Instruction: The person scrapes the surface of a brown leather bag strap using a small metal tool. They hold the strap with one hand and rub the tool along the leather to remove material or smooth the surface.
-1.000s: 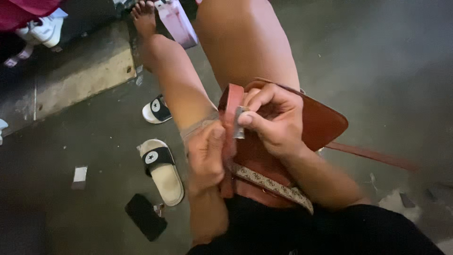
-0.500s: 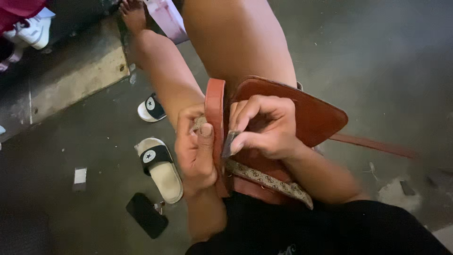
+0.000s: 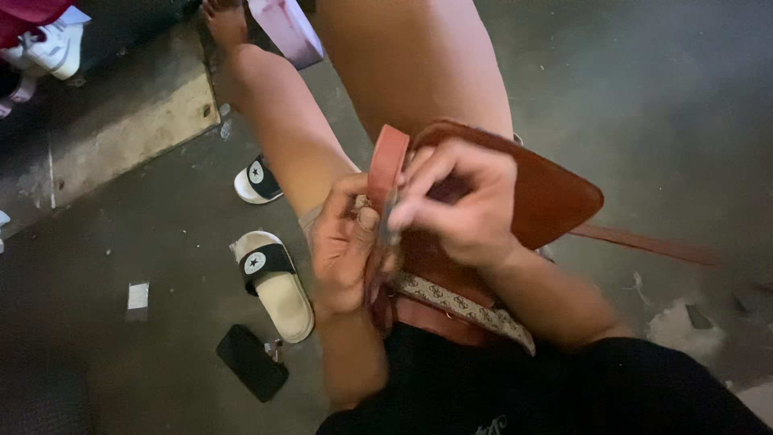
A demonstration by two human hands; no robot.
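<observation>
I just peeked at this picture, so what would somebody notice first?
First, the two hands in the middle: the left hand and right hand pinch at the edge of a reddish-brown leather bag lying on the person's lap. Down on the grey floor to the left lie a white slide sandal with a black strap and a dark phone.

— What's different from a second ago?
— The right hand [image 3: 463, 205] has slid from 3 o'clock of the reddish-brown leather bag's edge band [image 3: 385, 173] to lie right across it, fingers curled over.
— And the other?
— The left hand [image 3: 342, 246] has climbed; its thumb now presses beside the right fingertips.
</observation>
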